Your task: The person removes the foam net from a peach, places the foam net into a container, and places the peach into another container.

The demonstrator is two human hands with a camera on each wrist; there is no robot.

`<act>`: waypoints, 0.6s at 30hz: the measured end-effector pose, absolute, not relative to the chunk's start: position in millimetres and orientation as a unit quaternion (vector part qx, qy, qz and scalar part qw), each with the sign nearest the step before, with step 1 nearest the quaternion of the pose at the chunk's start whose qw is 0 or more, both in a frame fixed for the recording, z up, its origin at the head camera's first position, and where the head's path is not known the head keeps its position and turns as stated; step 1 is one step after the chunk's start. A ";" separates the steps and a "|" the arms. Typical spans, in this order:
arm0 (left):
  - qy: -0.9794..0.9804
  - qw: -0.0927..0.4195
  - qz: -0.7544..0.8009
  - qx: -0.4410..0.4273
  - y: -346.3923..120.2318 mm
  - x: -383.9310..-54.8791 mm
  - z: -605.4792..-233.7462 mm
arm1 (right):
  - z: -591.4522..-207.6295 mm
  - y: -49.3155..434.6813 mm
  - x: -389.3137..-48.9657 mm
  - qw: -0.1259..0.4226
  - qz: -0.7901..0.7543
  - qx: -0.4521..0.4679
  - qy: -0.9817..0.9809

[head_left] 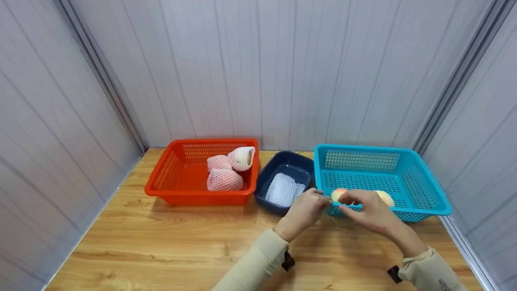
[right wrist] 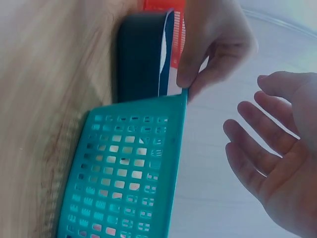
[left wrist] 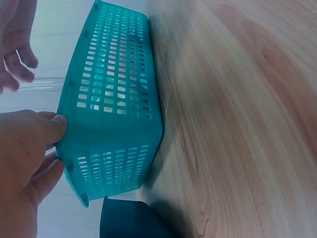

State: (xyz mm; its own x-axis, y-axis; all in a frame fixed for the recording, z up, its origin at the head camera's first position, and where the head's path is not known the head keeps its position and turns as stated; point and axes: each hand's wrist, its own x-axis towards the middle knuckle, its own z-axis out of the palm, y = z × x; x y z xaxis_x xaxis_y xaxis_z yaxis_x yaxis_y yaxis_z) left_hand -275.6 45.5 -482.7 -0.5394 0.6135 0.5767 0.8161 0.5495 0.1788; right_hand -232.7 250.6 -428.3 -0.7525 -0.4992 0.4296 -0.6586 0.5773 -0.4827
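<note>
My left hand (head_left: 305, 211) pinches the near-left corner of the blue plastic basket (head_left: 361, 149). In the left wrist view, the thumb and fingers of the left hand (left wrist: 25, 148) meet at the basket's rim (left wrist: 69, 119). Over the near side of that basket hovers my right hand (head_left: 373, 213), holding nothing. The right wrist view shows the right hand (right wrist: 287, 139) with its fingers spread and loosely bent, apart from the rim. Inside the basket lie a yellow-red peach-like fruit (head_left: 338, 195) and a paler yellow one (head_left: 386, 198), partly hidden by the right hand.
Left of the blue basket stands a dark navy bin (head_left: 286, 154) holding white foam net sleeves (head_left: 281, 189). Farther left is an orange basket (head_left: 202, 197) with several fruits in foam nets (head_left: 225, 180). A grey panel wall (head_left: 242, 72) rises behind the wooden table (head_left: 161, 242).
</note>
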 end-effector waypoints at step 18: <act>-0.846 0.206 -0.191 -0.453 27.3 -267.3 -479.2 | -442.4 259.3 -216.7 0.100 0.362 0.352 -0.857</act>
State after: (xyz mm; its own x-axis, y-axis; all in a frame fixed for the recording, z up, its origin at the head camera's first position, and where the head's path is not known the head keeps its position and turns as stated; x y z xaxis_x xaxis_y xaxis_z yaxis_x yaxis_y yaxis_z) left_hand -267.3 27.3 -479.2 -0.5043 0.6883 0.5216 0.8456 0.5160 0.1367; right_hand -216.7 259.3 -442.4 -0.7323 -0.5307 0.4267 -0.6758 0.4896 -0.5510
